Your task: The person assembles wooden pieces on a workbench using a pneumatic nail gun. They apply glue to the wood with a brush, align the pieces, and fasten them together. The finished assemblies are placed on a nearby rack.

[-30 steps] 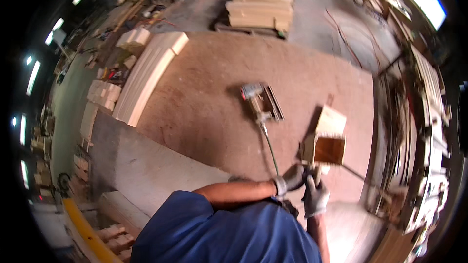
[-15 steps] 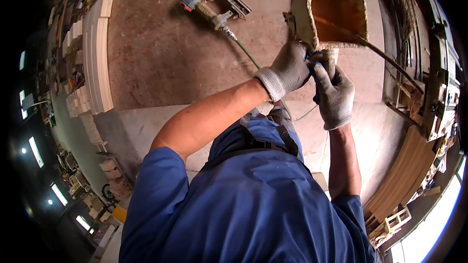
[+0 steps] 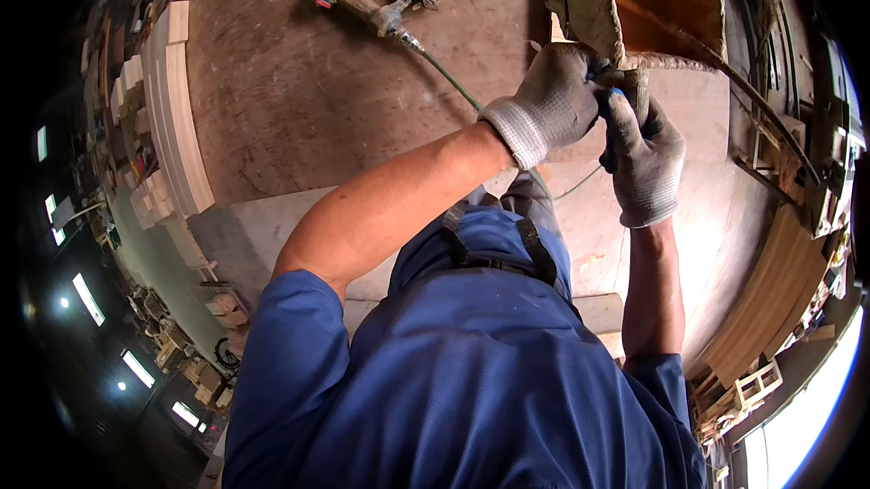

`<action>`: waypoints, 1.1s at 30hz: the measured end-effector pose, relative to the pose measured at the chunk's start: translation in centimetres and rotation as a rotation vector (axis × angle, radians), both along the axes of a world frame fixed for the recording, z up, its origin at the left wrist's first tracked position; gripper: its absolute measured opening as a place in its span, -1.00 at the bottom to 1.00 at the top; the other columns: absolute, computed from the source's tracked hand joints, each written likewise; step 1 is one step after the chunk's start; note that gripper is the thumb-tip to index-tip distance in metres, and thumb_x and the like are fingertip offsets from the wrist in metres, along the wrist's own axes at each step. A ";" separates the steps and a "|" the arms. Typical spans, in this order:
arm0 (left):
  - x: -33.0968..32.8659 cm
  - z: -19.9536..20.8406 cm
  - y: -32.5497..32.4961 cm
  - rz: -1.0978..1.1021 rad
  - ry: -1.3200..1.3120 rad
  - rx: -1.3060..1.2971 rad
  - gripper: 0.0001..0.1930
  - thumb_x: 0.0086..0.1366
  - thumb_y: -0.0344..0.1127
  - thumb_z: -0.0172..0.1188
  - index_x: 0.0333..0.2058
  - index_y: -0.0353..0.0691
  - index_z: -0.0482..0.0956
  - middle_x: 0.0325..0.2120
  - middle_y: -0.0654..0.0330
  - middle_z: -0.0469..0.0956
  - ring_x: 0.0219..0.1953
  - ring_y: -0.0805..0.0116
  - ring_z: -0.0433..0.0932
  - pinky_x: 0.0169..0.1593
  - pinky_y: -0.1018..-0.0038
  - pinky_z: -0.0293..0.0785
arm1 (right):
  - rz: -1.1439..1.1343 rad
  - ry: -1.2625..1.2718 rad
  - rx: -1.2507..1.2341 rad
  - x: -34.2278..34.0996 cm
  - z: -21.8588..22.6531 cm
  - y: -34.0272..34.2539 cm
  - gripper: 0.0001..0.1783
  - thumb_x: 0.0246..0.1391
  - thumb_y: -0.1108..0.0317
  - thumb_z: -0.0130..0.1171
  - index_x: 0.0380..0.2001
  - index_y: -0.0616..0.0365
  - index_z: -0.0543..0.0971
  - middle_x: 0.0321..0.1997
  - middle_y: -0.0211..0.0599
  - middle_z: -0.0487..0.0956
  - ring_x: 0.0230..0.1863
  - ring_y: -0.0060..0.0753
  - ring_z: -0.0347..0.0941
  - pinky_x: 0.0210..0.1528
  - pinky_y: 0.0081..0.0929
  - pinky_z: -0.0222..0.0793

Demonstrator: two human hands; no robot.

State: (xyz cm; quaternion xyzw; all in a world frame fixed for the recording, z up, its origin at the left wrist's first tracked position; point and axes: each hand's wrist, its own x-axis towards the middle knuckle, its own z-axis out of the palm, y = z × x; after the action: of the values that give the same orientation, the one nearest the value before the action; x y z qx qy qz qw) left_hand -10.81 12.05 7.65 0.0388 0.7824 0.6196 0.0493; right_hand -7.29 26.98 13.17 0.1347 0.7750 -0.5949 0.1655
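Both my hands wear grey knit gloves with dark coating on the fingers. My right hand (image 3: 645, 158) is closed round a short, rough, brownish cylindrical piece (image 3: 638, 95), just below an open box-shaped container (image 3: 594, 13). The container has a crusted pale rim and a brown inside; a long thin stick (image 3: 759, 97) leans out over its edge. My left hand (image 3: 557, 95) has its fingers curled in against the right thumb, near the container's lower left corner. What the left fingertips grip is hidden. Farther left, a nail gun (image 3: 362, 1) lies on the brown board (image 3: 272, 99), untouched.
A green hose (image 3: 450, 82) runs from the nail gun toward my hands and passes behind my left wrist. Pale wood strips (image 3: 181, 117) are stacked along the left. Curved brown boards (image 3: 761, 294) and a small wooden frame (image 3: 757, 387) lie at lower right.
The view has shifted, so the nail gun sits farther left and higher. My hands and the container appear farther right and up. Both hands keep nearly the same closed pose.
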 end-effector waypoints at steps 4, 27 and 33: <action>0.2 0.7 0.1 -0.028 -0.094 -0.070 -0.85 0.32 -0.38 0.35 -0.32 -0.38 0.67 -0.38 -0.17 0.70 -0.21 -0.12 0.74 -0.21 0.19 0.60 | -0.008 -0.010 -0.004 0.4 -0.1 0.3 -0.55 0.38 0.02 0.37 -0.17 0.29 0.69 -0.51 -0.54 0.55 -0.50 -0.76 0.39 -0.45 -0.65 0.34; 0.3 -2.1 1.4 -0.055 -0.041 0.038 -0.86 0.37 -0.54 0.27 -0.12 -0.38 0.69 -0.27 0.13 0.78 -0.18 0.36 0.76 -0.07 0.39 0.69 | -0.012 0.068 0.041 0.5 -1.3 1.2 -0.53 0.34 0.02 0.41 -0.21 0.32 0.69 -0.53 -0.46 0.59 -0.46 -0.67 0.46 -0.38 -0.57 0.44; 0.3 -1.0 1.5 0.009 -0.067 0.202 -0.87 0.28 -0.62 0.24 -0.23 -0.40 0.72 -0.42 0.05 0.73 -0.31 0.33 0.73 -0.24 0.33 0.62 | 0.001 0.048 0.023 0.2 -1.0 1.3 -0.60 0.31 0.09 0.43 -0.32 0.28 0.66 -0.58 -0.44 0.55 -0.48 -0.69 0.41 -0.42 -0.54 0.41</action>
State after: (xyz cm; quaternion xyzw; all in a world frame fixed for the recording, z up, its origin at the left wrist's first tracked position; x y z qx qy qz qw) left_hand -10.56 13.53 6.64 0.0194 0.7139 0.6966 0.0686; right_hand -7.14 28.24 12.16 0.1218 0.7856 -0.5889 0.1458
